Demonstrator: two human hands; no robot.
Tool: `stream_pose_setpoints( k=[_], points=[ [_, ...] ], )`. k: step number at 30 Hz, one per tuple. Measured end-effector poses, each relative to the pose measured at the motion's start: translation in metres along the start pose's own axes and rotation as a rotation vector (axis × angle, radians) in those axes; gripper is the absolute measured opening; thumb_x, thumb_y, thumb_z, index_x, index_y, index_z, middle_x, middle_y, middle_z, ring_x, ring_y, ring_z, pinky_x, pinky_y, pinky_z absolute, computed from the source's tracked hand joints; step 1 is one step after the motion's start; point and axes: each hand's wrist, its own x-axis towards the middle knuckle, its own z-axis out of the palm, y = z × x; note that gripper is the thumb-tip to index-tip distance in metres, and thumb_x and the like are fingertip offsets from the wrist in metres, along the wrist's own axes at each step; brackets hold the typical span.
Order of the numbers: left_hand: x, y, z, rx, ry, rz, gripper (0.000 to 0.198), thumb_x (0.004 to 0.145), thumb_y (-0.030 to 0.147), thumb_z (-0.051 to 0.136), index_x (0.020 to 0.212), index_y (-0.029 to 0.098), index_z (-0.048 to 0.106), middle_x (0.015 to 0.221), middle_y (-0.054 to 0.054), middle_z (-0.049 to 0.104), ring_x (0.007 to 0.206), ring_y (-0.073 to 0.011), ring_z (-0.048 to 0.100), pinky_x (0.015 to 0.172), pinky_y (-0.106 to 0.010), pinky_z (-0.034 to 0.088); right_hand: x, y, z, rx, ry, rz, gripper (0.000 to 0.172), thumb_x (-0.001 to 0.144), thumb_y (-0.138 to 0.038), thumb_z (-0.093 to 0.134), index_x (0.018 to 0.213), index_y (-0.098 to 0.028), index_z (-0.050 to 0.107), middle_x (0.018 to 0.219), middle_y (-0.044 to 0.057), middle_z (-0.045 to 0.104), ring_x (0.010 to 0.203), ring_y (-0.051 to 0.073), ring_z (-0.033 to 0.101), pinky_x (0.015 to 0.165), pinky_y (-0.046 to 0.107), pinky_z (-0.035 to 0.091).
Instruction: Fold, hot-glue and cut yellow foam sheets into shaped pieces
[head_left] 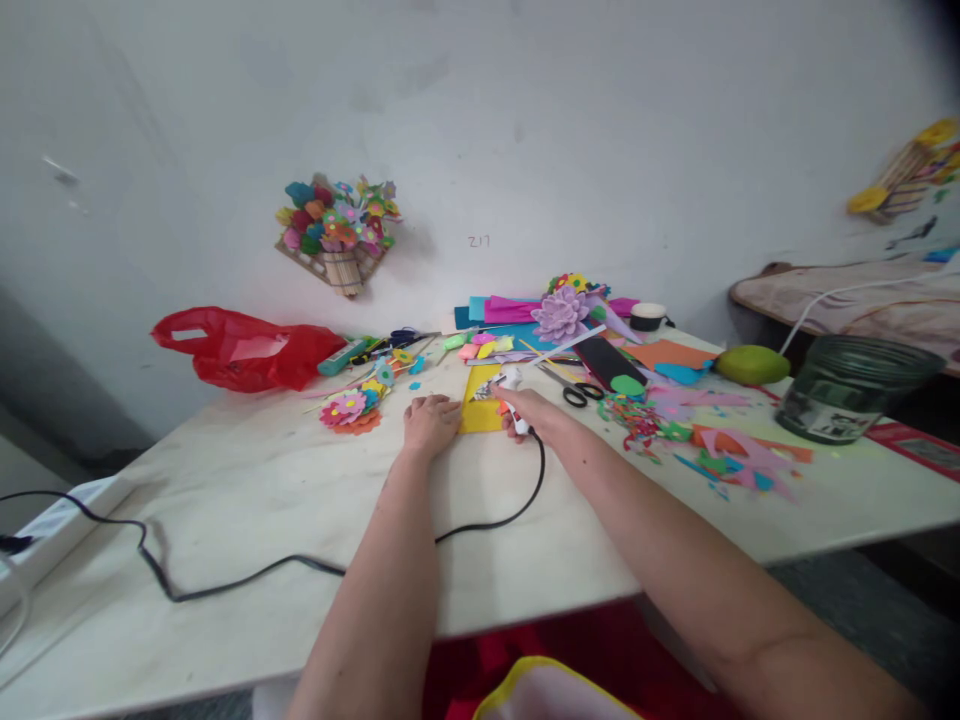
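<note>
My right hand (523, 408) is wrapped round a white glue gun (511, 378), whose black cord (536, 485) trails down and off to the left. The gun's tip points left, over a yellow sheet (476, 421) on the table. My left hand (430, 424) lies flat with its fingertips at the sheet's left edge. Left of that hand rest several foam flowers (351, 408) in pink, yellow and orange. A pair of black-handled scissors (583, 394) lies just right of my right hand.
A red plastic bag (251, 352) sits at the back left of the table. Coloured scraps (735, 450) spread across the right side, beside a dark glass jar (847, 385) and a green oval fruit (752, 365). At far left stands a white power strip (71, 525).
</note>
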Motion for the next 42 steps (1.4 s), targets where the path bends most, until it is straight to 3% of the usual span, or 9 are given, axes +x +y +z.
stream_pose_setpoints(
  k=[31,35,42],
  points=[
    [0.000,-0.001,0.003,0.056,-0.164,-0.025,0.041,0.081,0.041,0.032,0.119,0.044,0.045,0.142,0.010,0.023,0.129,-0.0245,0.017,0.103,-0.050,0.009,-0.002,-0.001,0.003,0.049,0.066,-0.021,0.042,0.074,-0.055,0.052,0.080,-0.013,0.050,0.045,-0.001,0.051,0.034,0.010,0.048,0.031,0.020,0.039],
    [-0.001,0.002,0.003,0.084,-0.164,-0.012,0.043,0.081,0.051,0.028,0.119,0.044,0.046,0.143,0.010,0.021,0.131,-0.0262,0.013,0.103,-0.052,0.005,-0.002,-0.001,0.003,0.049,0.066,-0.021,0.043,0.074,-0.054,0.052,0.083,-0.012,0.051,0.046,-0.001,0.051,0.034,0.010,0.048,0.032,0.021,0.040],
    [-0.005,0.013,0.005,0.160,-0.151,0.022,0.063,0.076,0.066,0.017,0.128,0.036,0.037,0.145,0.005,0.014,0.132,-0.0286,0.002,0.101,-0.055,-0.007,-0.003,0.000,0.004,0.052,0.068,-0.037,0.041,0.075,-0.052,0.052,0.085,-0.012,0.051,0.046,-0.002,0.050,0.035,0.011,0.048,0.032,0.021,0.040]
  ],
)
